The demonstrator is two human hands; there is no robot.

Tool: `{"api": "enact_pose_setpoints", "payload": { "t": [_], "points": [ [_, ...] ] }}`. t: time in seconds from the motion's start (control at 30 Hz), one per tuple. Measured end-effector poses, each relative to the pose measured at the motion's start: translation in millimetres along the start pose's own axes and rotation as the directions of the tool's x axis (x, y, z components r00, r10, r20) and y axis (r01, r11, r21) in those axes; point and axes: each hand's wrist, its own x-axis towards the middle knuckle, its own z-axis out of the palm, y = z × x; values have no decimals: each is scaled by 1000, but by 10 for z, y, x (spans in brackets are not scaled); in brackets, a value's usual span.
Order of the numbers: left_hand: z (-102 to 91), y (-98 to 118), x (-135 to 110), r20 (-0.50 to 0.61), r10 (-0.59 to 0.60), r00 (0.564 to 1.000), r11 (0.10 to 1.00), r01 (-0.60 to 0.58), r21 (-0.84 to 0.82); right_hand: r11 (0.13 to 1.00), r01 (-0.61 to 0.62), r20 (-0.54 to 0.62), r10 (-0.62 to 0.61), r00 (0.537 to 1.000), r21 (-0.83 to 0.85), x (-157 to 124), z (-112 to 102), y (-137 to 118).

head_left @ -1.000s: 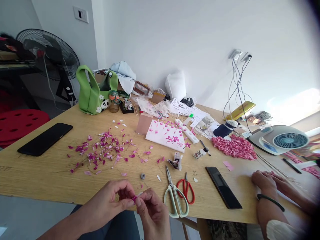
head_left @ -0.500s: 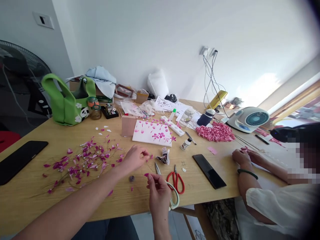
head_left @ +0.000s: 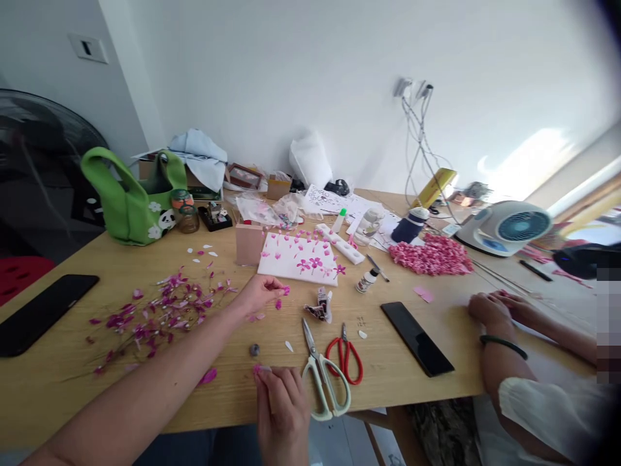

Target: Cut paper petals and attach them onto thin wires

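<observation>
My left hand (head_left: pixel 259 294) is closed in a pinch above the table, a small pink petal (head_left: pixel 286 291) at its fingertips. Another pink petal shows just below those fingers. Nearer the table's front edge, my right hand (head_left: pixel 283 404) is also pinched, holding a pink petal (head_left: pixel 257 369) between thumb and forefinger. A dark round bead-like thing (head_left: pixel 255 349) lies just beyond it. White-handled scissors (head_left: pixel 326 382) rest right of this hand, beside red-handled snips (head_left: pixel 345 356). Left of my arm spreads a heap of magenta petals on thin stems (head_left: pixel 167 304).
A white board with pink flowers (head_left: pixel 295 259) lies ahead, near a small bottle (head_left: pixel 366 281). Phones lie at left (head_left: pixel 46 310) and right (head_left: pixel 417 340). Another person's hands (head_left: pixel 495 307) work at the right. A green bag (head_left: pixel 126 207) and a small fan (head_left: pixel 504 226) stand farther back.
My right hand has moved left and toward the table's front edge, uncovering the white-handled scissors. My left hand has shifted slightly left and away from me, the petal now at its fingertips.
</observation>
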Motion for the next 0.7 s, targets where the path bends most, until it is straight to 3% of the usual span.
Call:
{"api": "enact_pose_setpoints", "payload": {
  "t": [0.17, 0.3, 0.4, 0.47, 0.57, 0.63, 0.7],
  "points": [
    [-434, 76, -467, -114, -17, 993, 979, -7, -203, 977, 211, 161, -201, 966, -44, 79, 284, -38],
    [-559, 39, -811, -179, -26, 984, 955, -28, -295, 967, 225, 216, -197, 956, -116, 140, 361, -23],
    [-583, 8, -1022, -160, -28, 987, 935, -30, -353, 996, 76, 158, -68, 985, -48, 234, 236, -90],
    [-587, 14, -1146, -93, -26, 995, 932, -10, -364, 985, -137, 129, 124, 984, 103, 342, 120, -178],
    [-600, 54, -1298, 37, -23, 999, 951, 33, -308, 775, -487, 289, 397, 871, 403, 521, 24, -314],
    [-623, 69, -1372, 89, -36, 995, 955, 61, -291, 607, -582, 373, 447, 813, 541, 599, 44, -374],
    [-657, 52, -1422, 115, -61, 991, 947, 94, -308, 514, -591, 371, 472, 800, 622, 623, 112, -409]
  ]
}}
